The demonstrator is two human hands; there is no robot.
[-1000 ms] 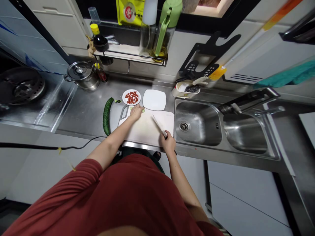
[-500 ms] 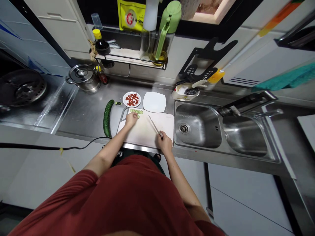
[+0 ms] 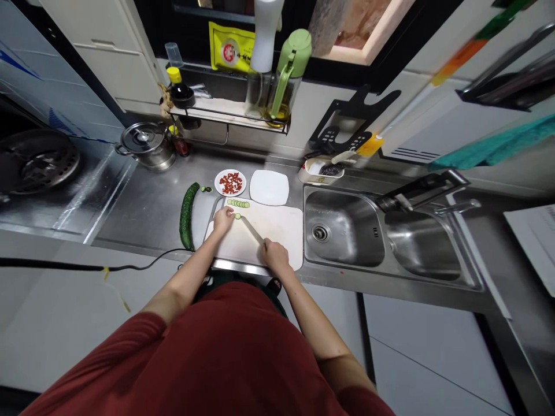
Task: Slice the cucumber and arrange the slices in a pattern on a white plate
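Note:
My right hand (image 3: 276, 256) is wrapped round the handle of a knife (image 3: 252, 230), whose blade points up and left over the white cutting board (image 3: 277, 231). The blade's tip is at a small green cucumber slice (image 3: 237, 216). Beside that slice, on its left, is my left hand (image 3: 224, 219), fingers bent together over the board; anything between them is too small to make out. A row of cucumber slices (image 3: 238, 203) lies along the board's top edge. Left of the board rests a whole cucumber (image 3: 187, 216), with small cut ends (image 3: 206, 189) near its top.
Behind the board sit a plate of red pieces (image 3: 230, 182) and a white square plate (image 3: 269, 187). A lidded pot (image 3: 148, 145) stands at the back left. The double sink (image 3: 347, 228) is on the right, a bottle shelf (image 3: 225, 111) above.
The knife has moved left, its tip now at the single slice. My left hand has drawn back from the row of slices. The view has shifted slightly.

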